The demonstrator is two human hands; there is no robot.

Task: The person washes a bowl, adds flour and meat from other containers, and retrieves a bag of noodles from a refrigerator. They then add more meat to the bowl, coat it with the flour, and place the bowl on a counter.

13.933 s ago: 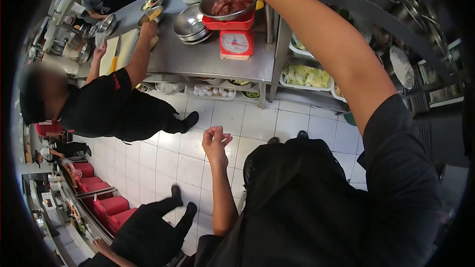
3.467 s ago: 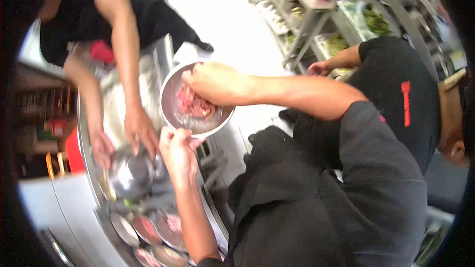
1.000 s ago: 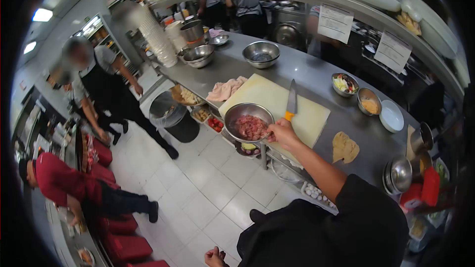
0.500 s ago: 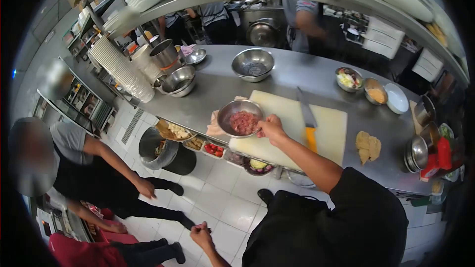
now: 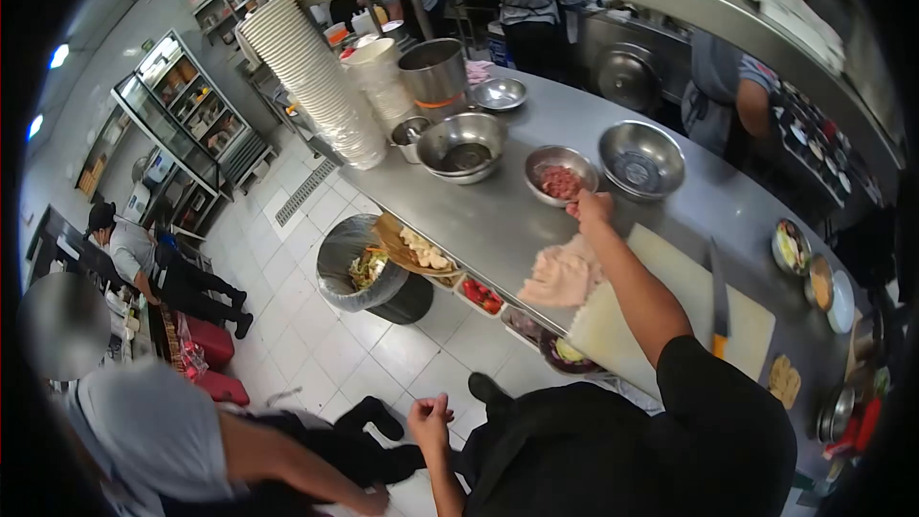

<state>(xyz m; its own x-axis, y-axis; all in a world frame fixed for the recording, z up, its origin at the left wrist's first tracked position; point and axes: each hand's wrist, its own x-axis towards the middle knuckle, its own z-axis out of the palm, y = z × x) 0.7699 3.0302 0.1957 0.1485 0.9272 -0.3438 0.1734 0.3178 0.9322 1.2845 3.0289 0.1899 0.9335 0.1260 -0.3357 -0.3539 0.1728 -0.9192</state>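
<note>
My right hand (image 5: 593, 209) grips the rim of a small metal bowl (image 5: 536, 169) over the steel counter. Chunks of raw red meat (image 5: 558, 182) lie inside it. Close by on the right is a larger metal bowl (image 5: 641, 161). Nearer my body, a crumpled pale pink cloth (image 5: 563, 273) rests beside a white cutting board (image 5: 661, 278), partly covered by my forearm. A knife with a yellow handle (image 5: 719, 292) lies across the board. Low at my side, my left hand (image 5: 431, 418) is loosely closed above the floor, with nothing visible in its fingers.
Left along the counter stand a metal bowl (image 5: 461, 146), a tall pot (image 5: 433, 72) and stacked containers (image 5: 311, 81). A lined bin (image 5: 359, 273) and food trays sit below the edge. One person (image 5: 163, 421) is close on my left; another (image 5: 737, 86) works across the counter.
My right hand has carried the bowl of meat leftward along the counter, off the cutting board's corner, uncovering the cloth. The view has turned left. The person at left has come closer.
</note>
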